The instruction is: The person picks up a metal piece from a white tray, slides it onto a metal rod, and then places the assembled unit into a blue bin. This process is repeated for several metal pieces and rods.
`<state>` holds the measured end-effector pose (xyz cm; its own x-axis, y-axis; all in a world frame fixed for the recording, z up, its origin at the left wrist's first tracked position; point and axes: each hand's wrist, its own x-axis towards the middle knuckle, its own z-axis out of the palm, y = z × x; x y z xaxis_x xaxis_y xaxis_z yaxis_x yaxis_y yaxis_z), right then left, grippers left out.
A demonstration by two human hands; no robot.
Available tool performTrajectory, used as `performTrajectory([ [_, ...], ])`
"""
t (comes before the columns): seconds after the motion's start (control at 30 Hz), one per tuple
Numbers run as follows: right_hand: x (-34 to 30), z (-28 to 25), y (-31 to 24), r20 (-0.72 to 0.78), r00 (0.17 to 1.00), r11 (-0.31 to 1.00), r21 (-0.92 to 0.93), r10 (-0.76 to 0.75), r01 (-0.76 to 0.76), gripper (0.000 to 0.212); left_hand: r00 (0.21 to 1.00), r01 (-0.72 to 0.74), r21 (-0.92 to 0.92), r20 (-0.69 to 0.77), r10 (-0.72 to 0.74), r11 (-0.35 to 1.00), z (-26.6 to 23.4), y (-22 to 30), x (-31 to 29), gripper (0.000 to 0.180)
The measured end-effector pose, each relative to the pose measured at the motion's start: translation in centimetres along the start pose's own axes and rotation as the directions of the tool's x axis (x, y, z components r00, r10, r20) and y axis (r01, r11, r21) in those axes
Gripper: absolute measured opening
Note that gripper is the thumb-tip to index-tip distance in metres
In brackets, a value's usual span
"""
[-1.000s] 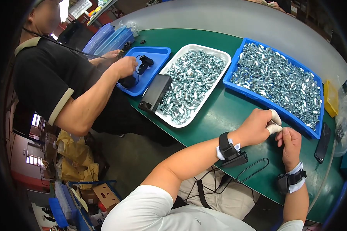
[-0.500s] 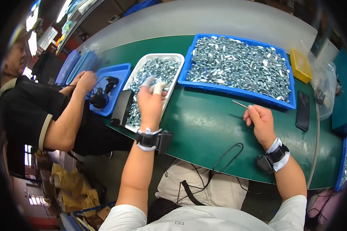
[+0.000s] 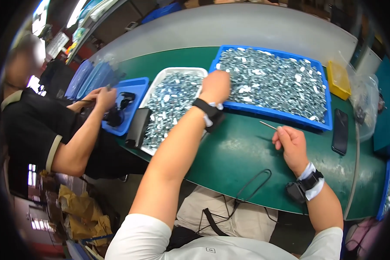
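Observation:
My left hand (image 3: 216,86) reaches over the left rim of a large blue tray (image 3: 264,109) heaped with small shiny metal pieces (image 3: 268,80). Its fingers are hidden behind the back of the hand, so what they touch does not show. Closer to me, over the green tabletop, my right hand (image 3: 291,145) pinches a thin metal rod (image 3: 268,125) whose tip points left toward the trays. A white tray (image 3: 148,150), filled with similar metal pieces (image 3: 171,99), lies left of the blue one, partly under my left forearm.
A black box (image 3: 138,128) rests against the white tray's left side. Right of the blue tray are a yellow bin (image 3: 338,80), a phone (image 3: 340,131) and a clear plastic bag (image 3: 366,102). At left, a person (image 3: 52,130) works over a smaller blue tray (image 3: 136,84). A black cable (image 3: 255,186) loops at the table's front edge.
My left hand has moved from above the white tray, up and right to the blue tray's left edge. The right hand keeps the rod in nearly the same place.

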<state>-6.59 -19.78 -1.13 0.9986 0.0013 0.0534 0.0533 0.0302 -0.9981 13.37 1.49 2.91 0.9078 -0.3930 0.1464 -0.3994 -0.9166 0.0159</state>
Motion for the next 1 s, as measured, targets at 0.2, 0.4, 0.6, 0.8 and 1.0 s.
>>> performTrajectory([
  [0.2,-0.1,-0.5,-0.1,0.006,1.000,0.999,-0.044,-0.030,0.030,0.036,0.991,-0.035,-0.098,-0.132,0.022,0.995,0.2,0.2,-0.5,0.015],
  [0.4,0.0,-0.7,0.1,-0.007,1.000,0.998,-0.063,-0.028,0.028,0.037,0.939,-0.237,-0.670,-0.343,-0.009,0.704,-1.2,3.1,-5.3,0.016],
  [0.6,0.0,-0.3,-0.3,-0.034,0.997,0.997,-0.054,-0.064,0.062,0.038,0.992,0.120,-0.974,0.112,0.050,-0.193,-1.0,7.2,-10.2,0.013],
  [0.8,-0.1,-0.5,0.0,0.007,0.999,0.994,-0.106,-0.035,0.036,0.038,0.985,0.156,-0.923,0.118,0.129,-0.353,0.2,6.9,-10.7,0.012],
  [1.0,-0.2,-0.3,0.1,-0.020,0.999,0.987,-0.159,-0.037,0.033,0.037,0.986,0.136,-0.935,0.096,0.136,-0.329,0.7,7.7,-11.2,0.011],
])
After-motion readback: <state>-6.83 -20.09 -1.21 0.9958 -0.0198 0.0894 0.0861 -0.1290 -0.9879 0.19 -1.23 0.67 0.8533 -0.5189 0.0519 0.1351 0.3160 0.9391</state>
